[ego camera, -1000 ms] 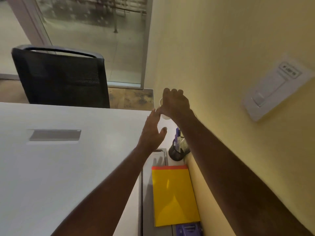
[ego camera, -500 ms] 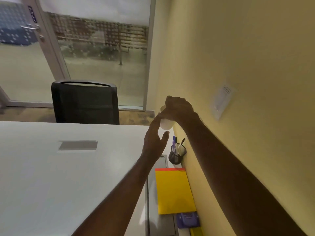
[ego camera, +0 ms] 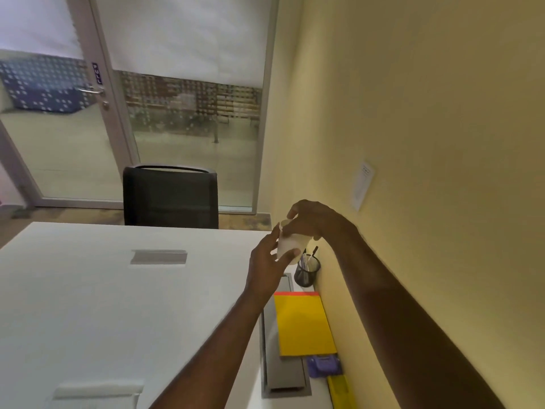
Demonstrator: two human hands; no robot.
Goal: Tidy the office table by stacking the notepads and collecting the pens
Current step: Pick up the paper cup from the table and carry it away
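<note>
A white paper cup (ego camera: 290, 245) is held above the table's far right corner. My right hand (ego camera: 312, 221) grips its rim from above, and my left hand (ego camera: 267, 265) closes on its lower side. Just below stands a black mesh pen holder (ego camera: 307, 271) with a few pens in it, against the wall. A yellow notepad (ego camera: 303, 324) with a red top edge lies flat beside the wall, nearer to me. A purple object (ego camera: 323, 366) and a yellow item (ego camera: 342, 391) lie below the notepad.
The white table (ego camera: 118, 305) has a grey cable tray (ego camera: 283, 376) beside the notepad and a grey flap (ego camera: 158, 257) near its middle. A black office chair (ego camera: 170, 197) stands at the far edge. The yellow wall (ego camera: 413, 113) runs along the right.
The cup has come up off the corner toward me, held by my right hand, and my left hand has closed on its side. The camera has tilted up, showing more of the door.
</note>
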